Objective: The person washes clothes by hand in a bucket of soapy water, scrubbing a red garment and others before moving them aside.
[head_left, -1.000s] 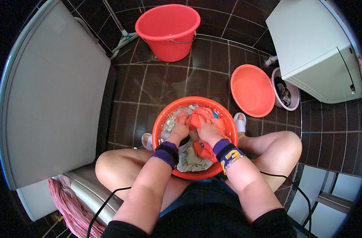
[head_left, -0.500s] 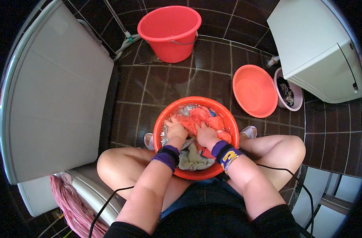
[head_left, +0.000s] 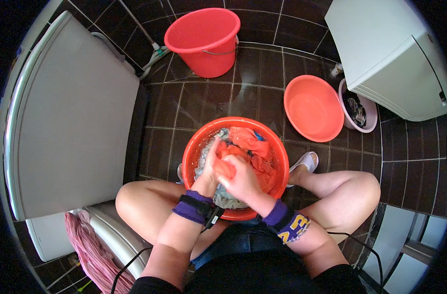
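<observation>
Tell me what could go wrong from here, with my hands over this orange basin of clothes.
Your left hand and right hand have a red cloth between them above the basin, so drips could reach the dark tiles by your white slipper and make them slippery. Also, the black connector beside your left wristband sits close to the basin's rim and might get wet.

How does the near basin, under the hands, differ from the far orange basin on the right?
The near basin holds clothes; the far basin shows its bare inside. The near basin sits below the left hand and right hand; the far basin stands apart, ahead and to the right. Both are round, open-topped and orange-toned.
</observation>
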The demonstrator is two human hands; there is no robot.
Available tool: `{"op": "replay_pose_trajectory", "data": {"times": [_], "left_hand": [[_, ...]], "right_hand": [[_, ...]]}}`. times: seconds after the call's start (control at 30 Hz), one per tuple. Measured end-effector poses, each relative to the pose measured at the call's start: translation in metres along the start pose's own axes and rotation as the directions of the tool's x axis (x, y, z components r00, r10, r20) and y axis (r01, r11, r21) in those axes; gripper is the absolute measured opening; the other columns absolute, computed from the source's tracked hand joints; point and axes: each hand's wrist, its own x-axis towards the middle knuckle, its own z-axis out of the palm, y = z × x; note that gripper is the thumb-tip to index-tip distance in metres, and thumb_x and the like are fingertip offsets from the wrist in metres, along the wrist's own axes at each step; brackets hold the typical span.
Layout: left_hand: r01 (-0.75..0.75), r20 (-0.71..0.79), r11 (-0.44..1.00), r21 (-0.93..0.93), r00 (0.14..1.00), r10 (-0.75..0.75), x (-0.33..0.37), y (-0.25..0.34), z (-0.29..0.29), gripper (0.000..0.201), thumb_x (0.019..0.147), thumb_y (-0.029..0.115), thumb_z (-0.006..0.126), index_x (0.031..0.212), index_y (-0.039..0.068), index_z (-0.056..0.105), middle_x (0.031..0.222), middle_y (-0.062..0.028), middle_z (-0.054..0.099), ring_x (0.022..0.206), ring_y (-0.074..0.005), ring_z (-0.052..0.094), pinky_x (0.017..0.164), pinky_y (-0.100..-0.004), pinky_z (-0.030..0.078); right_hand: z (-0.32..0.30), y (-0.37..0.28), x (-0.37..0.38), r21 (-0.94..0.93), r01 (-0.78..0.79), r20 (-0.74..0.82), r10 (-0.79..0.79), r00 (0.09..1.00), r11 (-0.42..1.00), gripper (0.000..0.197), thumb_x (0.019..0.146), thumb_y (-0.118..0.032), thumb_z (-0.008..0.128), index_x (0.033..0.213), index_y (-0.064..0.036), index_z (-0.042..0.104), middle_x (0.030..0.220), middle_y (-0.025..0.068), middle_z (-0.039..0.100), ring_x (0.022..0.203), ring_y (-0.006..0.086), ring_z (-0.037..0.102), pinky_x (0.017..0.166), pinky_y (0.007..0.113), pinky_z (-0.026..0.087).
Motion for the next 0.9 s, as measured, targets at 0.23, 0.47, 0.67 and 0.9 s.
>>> {"op": "replay_pose_trajectory", "data": {"times": [0.23,0.47,0.67,0.9], "left_hand": [[-0.265,0.024,0.963,0.055,0.964,0.264,0.029,-0.020,-0.027,0.018,0.093,0.023,0.051,0.098,0.006,0.058,0.094,-0.0123,0.064,0.084,-0.0248,0.063,0.075,-0.0381,0.054],[-0.412,-0.089,0.870,0.271,0.889,0.449,0.024,-0.031,-0.012,0.030,0.098,0.024,0.037,0.115,0.005,0.053,0.101,-0.0092,0.062,0.089,-0.0208,0.061,0.080,-0.0353,0.051],[-0.377,-0.177,0.758,0.533,0.826,0.535,0.009,-0.019,0.004,0.028,0.097,0.024,0.042,0.107,0.003,0.057,0.096,-0.0062,0.064,0.086,-0.0145,0.060,0.075,-0.0288,0.050],[-0.044,-0.036,0.115,0.992,0.786,0.618,0.061,-0.017,-0.073,0.043,0.085,0.015,0.052,0.126,0.003,0.048,0.122,-0.0244,0.046,0.117,-0.0323,0.042,0.099,-0.0360,0.035]], "right_hand": [[0.005,0.014,0.003,-0.069,0.026,-0.142,-0.036,0.989,0.997,0.020,0.078,-0.027,0.064,0.089,-0.0106,0.060,0.083,0.0142,0.062,0.078,0.0361,0.062,0.063,0.045,0.048],[0.004,0.055,0.026,-0.210,-0.189,-0.163,0.157,0.974,0.959,0.026,0.086,-0.036,0.054,0.088,-0.0128,0.065,0.078,0.0159,0.065,0.071,0.0370,0.062,0.062,0.048,0.049],[-0.013,0.075,0.041,-0.328,-0.237,-0.094,0.218,0.971,0.914,0.040,0.086,-0.043,0.056,0.095,-0.0056,0.064,0.085,0.0189,0.065,0.083,0.0354,0.063,0.069,0.045,0.050],[-0.002,0.096,0.023,-0.669,-0.085,0.260,0.339,0.904,0.739,0.054,0.081,-0.028,0.060,0.130,-0.0117,0.041,0.130,0.0182,0.046,0.094,0.0379,0.061,0.077,0.046,0.050]]}}
